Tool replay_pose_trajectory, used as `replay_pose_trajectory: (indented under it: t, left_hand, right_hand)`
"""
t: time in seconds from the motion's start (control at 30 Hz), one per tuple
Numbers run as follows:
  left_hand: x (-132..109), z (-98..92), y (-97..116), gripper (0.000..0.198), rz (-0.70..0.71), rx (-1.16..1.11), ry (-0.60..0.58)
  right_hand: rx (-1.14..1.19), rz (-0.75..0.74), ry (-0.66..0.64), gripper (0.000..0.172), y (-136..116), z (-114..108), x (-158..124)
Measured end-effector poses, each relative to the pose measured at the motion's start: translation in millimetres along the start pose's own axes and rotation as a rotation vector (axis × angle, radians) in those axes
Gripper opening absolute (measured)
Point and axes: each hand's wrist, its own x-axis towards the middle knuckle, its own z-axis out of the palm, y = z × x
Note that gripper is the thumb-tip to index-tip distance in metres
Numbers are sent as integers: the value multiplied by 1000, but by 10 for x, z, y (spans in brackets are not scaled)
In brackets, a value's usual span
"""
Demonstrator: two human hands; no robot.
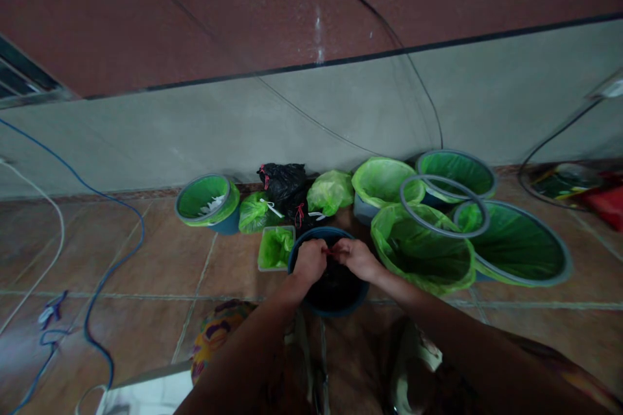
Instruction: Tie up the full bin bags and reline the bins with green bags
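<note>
Hands, on black bag, in blue bucket

Behind and to the right of the bucket, the way is blocked by green-lined bins; directly behind it, by a black bag. A small tray stands just beside it on the left. Passage is offered over the floor tiles further left, up to a blue cable.

Black plastic lines the round dark blue bucket, bunched up toward the middle. A thin red tie shows where my left grip and right grip pinch together just above the bucket's mouth.
</note>
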Motion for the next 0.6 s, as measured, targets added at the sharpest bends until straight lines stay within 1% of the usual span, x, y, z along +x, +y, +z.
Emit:
replay_pose_trajectory:
  t: [0.1, 0.2, 0.33, 0.47, 0.6]
  left_hand:
    - [-10, -5, -2, 28, -40, 48, -8]
    - [-32, -22, 11, 32, -69, 106, -5]
    - [-60, -86, 27, 32, -103, 186, -24]
    - [-81, -125, 5, 31, -163, 222, -42]
    - [-83, -71, -41, 28, -157, 232, -80]
  right_hand:
    - [-69, 10, 10, 16, 3, 4, 3]
    - [-191, 15, 23, 17, -16, -12, -5]
    - [-350, 25, 47, 18, -15, -46, -22]
    - [-347, 50, 72, 17, 6, -77, -43]
    - [-424, 78, 67, 19, -39, -100, -69]
